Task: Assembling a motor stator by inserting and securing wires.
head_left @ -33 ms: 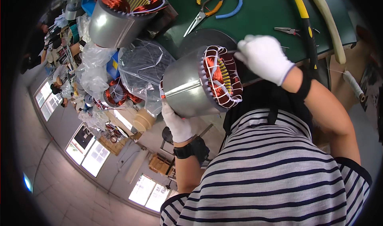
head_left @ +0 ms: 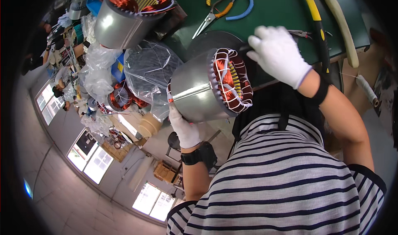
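Observation:
A steel-grey motor stator [head_left: 192, 93] lies on its side, its laced copper winding end [head_left: 233, 79] facing right. White cord crosses the dark red wrapping on that end, and yellow slot liners show inside. My left hand [head_left: 185, 129], in a white glove, grips the stator's lower left edge, its fingertips partly hidden. My right hand [head_left: 277, 54], also gloved, is raised just right of the laced end, apart from it. Its fingers are loosely bent and spread, and I see nothing between them.
A second stator [head_left: 124, 25] with loose copper coils stands upright at the far left. Scissors [head_left: 212, 16], pliers [head_left: 299, 33] and a yellow-black handle [head_left: 314, 11] lie on the green mat [head_left: 273, 9]. Clear plastic bags [head_left: 151, 67] sit left, a white thread spool [head_left: 367, 89] right.
My right hand has shifted slightly right and its fingers have spread from a closed pinch. It now covers part of the pliers. The stator and my left hand have barely moved.

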Demonstrator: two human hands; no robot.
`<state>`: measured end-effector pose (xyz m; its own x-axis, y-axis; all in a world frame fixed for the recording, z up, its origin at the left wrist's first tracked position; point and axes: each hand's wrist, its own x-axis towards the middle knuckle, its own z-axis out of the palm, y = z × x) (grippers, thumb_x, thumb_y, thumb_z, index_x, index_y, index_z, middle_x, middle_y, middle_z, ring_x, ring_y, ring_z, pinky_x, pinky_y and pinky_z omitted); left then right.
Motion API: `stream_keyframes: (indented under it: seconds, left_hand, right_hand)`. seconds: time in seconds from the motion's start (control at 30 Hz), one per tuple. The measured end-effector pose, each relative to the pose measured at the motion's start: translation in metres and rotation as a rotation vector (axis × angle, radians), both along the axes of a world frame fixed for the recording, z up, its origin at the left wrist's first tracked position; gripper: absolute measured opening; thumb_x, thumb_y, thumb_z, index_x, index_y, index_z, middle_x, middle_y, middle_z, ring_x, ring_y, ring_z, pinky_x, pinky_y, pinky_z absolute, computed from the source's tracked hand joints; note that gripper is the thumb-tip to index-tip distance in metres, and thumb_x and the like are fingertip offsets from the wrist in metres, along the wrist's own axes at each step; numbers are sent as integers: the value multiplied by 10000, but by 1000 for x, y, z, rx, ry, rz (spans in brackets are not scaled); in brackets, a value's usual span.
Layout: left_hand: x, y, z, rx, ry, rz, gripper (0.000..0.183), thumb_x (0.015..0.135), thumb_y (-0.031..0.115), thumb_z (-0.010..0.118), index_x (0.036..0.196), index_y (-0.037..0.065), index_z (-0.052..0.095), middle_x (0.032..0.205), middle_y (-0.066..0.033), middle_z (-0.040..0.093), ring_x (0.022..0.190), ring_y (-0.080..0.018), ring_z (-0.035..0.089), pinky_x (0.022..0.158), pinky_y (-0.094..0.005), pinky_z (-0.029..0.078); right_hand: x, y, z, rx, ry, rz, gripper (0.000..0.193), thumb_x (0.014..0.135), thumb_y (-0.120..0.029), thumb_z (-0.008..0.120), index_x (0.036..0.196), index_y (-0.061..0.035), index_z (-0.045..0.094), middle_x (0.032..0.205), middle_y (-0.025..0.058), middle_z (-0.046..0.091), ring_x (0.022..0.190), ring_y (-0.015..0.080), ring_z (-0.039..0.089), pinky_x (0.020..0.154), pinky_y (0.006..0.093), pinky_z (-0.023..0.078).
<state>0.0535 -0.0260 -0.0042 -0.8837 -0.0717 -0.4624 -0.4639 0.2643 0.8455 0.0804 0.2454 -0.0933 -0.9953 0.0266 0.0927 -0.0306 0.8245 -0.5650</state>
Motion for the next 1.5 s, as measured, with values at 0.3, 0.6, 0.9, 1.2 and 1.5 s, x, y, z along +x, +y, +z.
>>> stream_keyframes:
  seconds: [0.3,0.6,0.9,1.2,1.5]
  left_hand:
    - [-15,-9,3,291,-142,-93,421,994,318,405,1238,-7,516,1192,-113,586,1076,-182,574,912,-313,465]
    - [-36,17,61,-498,301,-342,224,887,202,573,949,-12,600,750,-163,638,658,-261,613,636,-358,471]
    - [32,69,25,-902,709,-799,257,779,285,651,888,59,596,718,-75,636,629,-251,609,611,-366,458]
    - [139,-59,-33,-789,564,-195,287,802,208,602,1036,42,611,1024,-162,610,931,-348,591,803,-416,488]
    - [484,-147,-235,-533,-669,-277,413,903,387,473,1006,23,639,944,-225,640,931,-366,599,842,-406,461]
  right_hand:
    - [4,-52,93,-1600,-763,-265,407,873,-367,603,1036,5,586,827,42,580,759,127,559,663,270,458]
    - [-15,-73,69,-2046,-700,-323,426,944,-415,484,1216,-93,539,1014,43,637,872,161,610,777,342,479]
    - [12,-52,9,-1263,-653,-259,360,923,-123,464,1265,-34,535,713,4,548,568,83,506,509,225,427]
    - [68,56,25,-1001,-871,-109,402,946,-260,507,1210,41,535,858,78,625,705,127,590,638,237,492]
    - [105,95,47,-832,-1038,-95,355,954,-253,498,1115,57,563,811,83,626,677,122,582,617,236,485]
